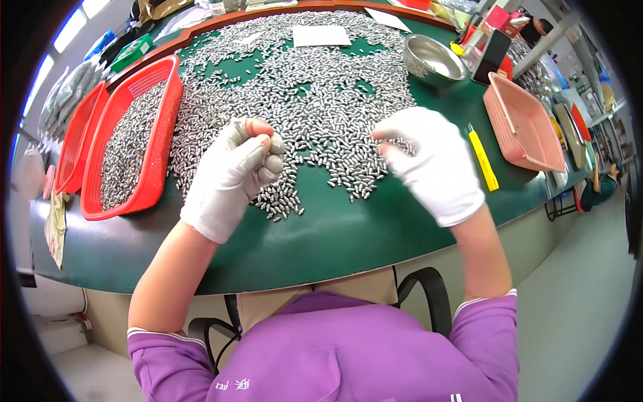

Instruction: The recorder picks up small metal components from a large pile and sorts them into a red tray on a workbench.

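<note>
A broad layer of small silvery metal pieces (321, 100), each short and rounded, covers much of the green table. My left hand (234, 171), in a white glove with bare fingertips, is curled closed above the near left part of the layer. Its fingers hide whatever they may hold. On the right, my gloved right hand (429, 161) hovers over the edge of the pieces, slightly blurred. Its thumb and forefinger are apart, and metal pieces show in the gap between them; I cannot tell whether any touch the hand.
A red basket (171, 127) full of the same pieces stands at left, another red basket (80, 144) beside it. At right are a steel bowl (435, 60), a yellow cutter knife (483, 161) and a pink basket (526, 127). White paper (321, 36) lies at the back.
</note>
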Demonstrator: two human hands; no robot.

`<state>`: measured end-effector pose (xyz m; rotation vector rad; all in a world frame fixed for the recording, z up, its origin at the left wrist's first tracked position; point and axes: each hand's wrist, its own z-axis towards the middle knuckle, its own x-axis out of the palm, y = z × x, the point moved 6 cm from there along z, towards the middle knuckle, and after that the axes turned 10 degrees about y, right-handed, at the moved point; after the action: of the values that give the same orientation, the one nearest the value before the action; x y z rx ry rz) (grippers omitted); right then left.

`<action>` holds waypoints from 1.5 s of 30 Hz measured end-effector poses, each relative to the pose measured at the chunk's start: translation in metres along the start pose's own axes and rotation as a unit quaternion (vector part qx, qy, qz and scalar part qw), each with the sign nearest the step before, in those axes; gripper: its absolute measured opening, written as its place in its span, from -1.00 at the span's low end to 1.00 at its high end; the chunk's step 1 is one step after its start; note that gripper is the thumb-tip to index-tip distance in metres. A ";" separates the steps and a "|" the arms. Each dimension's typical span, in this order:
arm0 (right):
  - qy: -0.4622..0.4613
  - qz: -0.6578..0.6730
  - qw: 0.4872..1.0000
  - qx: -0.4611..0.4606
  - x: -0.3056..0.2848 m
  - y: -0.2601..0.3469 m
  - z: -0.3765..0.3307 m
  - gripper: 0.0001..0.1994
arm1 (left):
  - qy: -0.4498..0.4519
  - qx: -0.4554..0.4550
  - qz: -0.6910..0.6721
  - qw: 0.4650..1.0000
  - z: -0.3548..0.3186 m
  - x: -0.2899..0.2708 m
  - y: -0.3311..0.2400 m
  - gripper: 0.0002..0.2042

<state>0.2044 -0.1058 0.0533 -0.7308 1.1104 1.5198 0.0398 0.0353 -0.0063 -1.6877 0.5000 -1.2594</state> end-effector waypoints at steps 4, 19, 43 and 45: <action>0.142 -0.016 0.987 -0.072 0.039 0.027 0.033 -0.91 | 0.016 0.029 0.008 0.999 -0.001 0.000 0.001 -0.90; 0.155 0.026 0.988 -0.011 0.071 0.024 0.035 -0.90 | 0.032 -0.089 -0.124 0.988 -0.014 0.000 0.022 -0.77; 0.034 0.146 0.988 -0.041 0.055 0.032 0.034 -0.91 | 0.033 -0.144 -0.076 0.986 -0.016 0.005 0.029 -0.73; 0.061 0.235 0.970 -0.021 0.054 0.033 0.035 -0.88 | 0.026 -0.156 -0.059 0.986 -0.015 0.009 0.026 -0.67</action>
<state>0.1631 -0.0526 0.0270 -0.6205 1.4180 1.9186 0.0351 0.0095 -0.0237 -1.9731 0.6654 -1.3681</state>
